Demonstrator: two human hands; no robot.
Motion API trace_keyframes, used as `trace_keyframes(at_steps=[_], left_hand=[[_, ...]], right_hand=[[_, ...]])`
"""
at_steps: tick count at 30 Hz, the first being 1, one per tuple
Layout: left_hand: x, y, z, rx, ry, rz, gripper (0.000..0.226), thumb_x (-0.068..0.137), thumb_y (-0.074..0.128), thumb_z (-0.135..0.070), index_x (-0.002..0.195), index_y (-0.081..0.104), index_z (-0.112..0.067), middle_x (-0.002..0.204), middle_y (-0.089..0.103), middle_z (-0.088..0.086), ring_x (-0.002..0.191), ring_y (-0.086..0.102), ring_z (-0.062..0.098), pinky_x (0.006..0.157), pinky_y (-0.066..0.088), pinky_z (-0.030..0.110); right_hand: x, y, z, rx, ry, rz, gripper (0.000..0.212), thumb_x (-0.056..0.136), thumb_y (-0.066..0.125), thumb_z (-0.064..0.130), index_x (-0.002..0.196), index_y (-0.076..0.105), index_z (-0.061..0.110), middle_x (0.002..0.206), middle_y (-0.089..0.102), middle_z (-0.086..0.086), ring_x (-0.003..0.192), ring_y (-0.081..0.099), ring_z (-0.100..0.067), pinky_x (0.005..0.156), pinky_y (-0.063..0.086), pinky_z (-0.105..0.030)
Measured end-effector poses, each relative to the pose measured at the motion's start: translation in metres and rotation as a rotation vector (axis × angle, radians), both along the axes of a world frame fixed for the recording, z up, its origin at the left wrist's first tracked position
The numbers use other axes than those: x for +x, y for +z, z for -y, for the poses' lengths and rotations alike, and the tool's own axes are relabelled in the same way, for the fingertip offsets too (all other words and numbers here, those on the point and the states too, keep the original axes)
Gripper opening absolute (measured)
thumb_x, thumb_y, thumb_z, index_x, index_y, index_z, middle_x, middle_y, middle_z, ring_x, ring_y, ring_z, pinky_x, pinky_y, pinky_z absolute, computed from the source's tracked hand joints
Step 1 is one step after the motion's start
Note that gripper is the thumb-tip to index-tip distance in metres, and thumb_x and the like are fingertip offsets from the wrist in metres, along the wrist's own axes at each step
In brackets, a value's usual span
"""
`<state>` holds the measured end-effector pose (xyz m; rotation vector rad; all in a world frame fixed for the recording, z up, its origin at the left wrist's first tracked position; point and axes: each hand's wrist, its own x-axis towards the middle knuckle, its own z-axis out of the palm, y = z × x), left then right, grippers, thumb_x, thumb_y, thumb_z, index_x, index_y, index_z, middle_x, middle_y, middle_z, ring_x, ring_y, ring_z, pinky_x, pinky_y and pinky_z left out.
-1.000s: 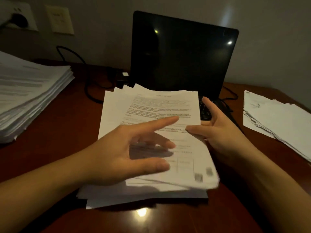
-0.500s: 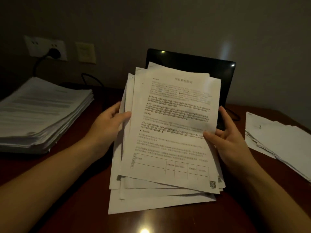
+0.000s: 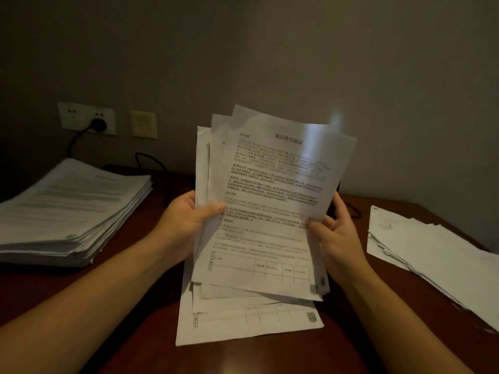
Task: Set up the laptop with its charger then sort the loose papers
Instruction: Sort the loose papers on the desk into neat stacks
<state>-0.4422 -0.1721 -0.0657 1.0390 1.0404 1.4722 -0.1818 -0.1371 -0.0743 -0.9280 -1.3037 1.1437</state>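
Note:
I hold a loose bundle of printed papers (image 3: 267, 201) nearly upright above the desk, its lower edges fanned out unevenly. My left hand (image 3: 186, 220) grips the bundle's left edge, thumb on the front sheet. My right hand (image 3: 337, 230) grips the right edge. The bundle hides almost all of the laptop behind it; only a dark sliver (image 3: 338, 187) shows by my right hand. The charger's plug (image 3: 97, 125) sits in the wall socket, and its black cable (image 3: 151, 160) runs down onto the desk.
A thick stack of papers (image 3: 70, 209) lies on the left of the wooden desk (image 3: 129, 333). A looser, spread pile of sheets (image 3: 432, 252) lies on the right. The wall stands close behind the desk, with a yellowish switch plate (image 3: 143, 124).
Both hands took hold of the bundle lying flat in front of the laptop and raised it upright. The view has tilted upward, so the papers now cover the laptop screen.

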Motion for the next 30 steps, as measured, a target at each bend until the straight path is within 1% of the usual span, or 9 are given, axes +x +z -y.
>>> trace_keyframes(at_steps=[5,10,14,16,19,24,26,28,30], left_hand=[[0.002,0.032,-0.007,0.159,0.106,-0.032,0.032,0.084,0.072,-0.005,0.116,0.066,-0.003,0.104,0.076,0.011,0.095,0.074,0.029,0.072,0.063,0.04],[0.006,0.061,-0.009,0.304,0.178,-0.059,0.026,0.084,0.074,-0.004,0.106,0.068,-0.015,0.098,0.078,0.002,0.088,0.076,0.02,0.068,0.062,0.033],[0.005,0.035,-0.011,0.318,0.279,-0.146,0.026,0.085,0.076,-0.011,0.103,0.065,-0.025,0.093,0.077,-0.006,0.087,0.074,0.013,0.064,0.06,0.024],[0.002,0.015,-0.011,0.274,0.282,-0.216,0.027,0.086,0.076,-0.019,0.107,0.063,-0.029,0.102,0.074,-0.003,0.091,0.074,0.014,0.07,0.062,0.031],[-0.004,0.005,-0.013,0.268,0.301,-0.245,0.026,0.089,0.074,-0.024,0.111,0.061,-0.03,0.109,0.073,-0.002,0.096,0.072,0.015,0.079,0.062,0.039],[-0.008,0.02,-0.018,0.431,0.318,-0.316,0.029,0.091,0.072,-0.017,0.107,0.06,-0.037,0.102,0.072,-0.01,0.092,0.071,0.002,0.07,0.058,0.018],[-0.009,0.014,-0.018,0.438,0.276,-0.327,0.031,0.092,0.071,-0.019,0.116,0.06,-0.034,0.109,0.073,-0.012,0.1,0.07,0.004,0.078,0.059,0.024],[-0.011,0.0,-0.019,0.436,0.198,-0.322,0.038,0.095,0.067,-0.015,0.131,0.056,-0.021,0.122,0.07,-0.004,0.112,0.068,0.014,0.089,0.057,0.035],[-0.013,-0.013,-0.022,0.423,0.161,-0.298,0.04,0.096,0.064,-0.013,0.134,0.055,-0.014,0.126,0.068,0.003,0.116,0.066,0.02,0.094,0.056,0.042]], right_hand=[[-0.008,0.029,-0.003,0.113,-0.056,-0.044,0.085,0.095,0.06,0.0,0.155,0.02,0.045,0.114,0.074,-0.004,0.097,0.075,-0.026,0.074,0.063,-0.046],[-0.014,0.05,-0.01,0.171,-0.113,-0.106,0.089,0.091,0.066,0.001,0.156,0.02,0.042,0.125,0.066,0.0,0.1,0.073,-0.012,0.068,0.062,-0.034],[-0.023,0.028,-0.01,0.091,-0.086,-0.149,0.093,0.086,0.07,-0.001,0.155,0.023,0.04,0.123,0.069,-0.002,0.106,0.072,-0.021,0.084,0.06,-0.055],[-0.029,0.016,-0.009,0.071,-0.071,-0.131,0.086,0.087,0.07,-0.002,0.153,0.03,0.035,0.123,0.07,-0.001,0.108,0.071,-0.021,0.086,0.059,-0.055],[-0.036,0.018,-0.008,0.139,-0.051,-0.072,0.053,0.091,0.066,-0.001,0.136,0.051,0.021,0.118,0.071,-0.001,0.105,0.072,-0.022,0.08,0.062,-0.047],[-0.046,0.035,-0.016,0.291,-0.021,0.036,0.044,0.092,0.067,0.004,0.129,0.051,0.021,0.12,0.067,-0.001,0.105,0.071,-0.018,0.079,0.062,-0.04],[-0.05,0.03,-0.02,0.298,-0.006,0.088,0.047,0.091,0.069,0.005,0.13,0.049,0.022,0.121,0.065,-0.001,0.107,0.07,-0.017,0.078,0.063,-0.04],[-0.053,0.018,-0.025,0.263,-0.003,0.099,0.047,0.09,0.071,0.009,0.129,0.05,0.025,0.121,0.066,0.0,0.108,0.069,-0.018,0.077,0.063,-0.041],[-0.055,0.01,-0.03,0.22,-0.012,0.11,0.043,0.09,0.072,0.011,0.125,0.053,0.026,0.118,0.067,0.0,0.107,0.07,-0.019,0.077,0.063,-0.041]])
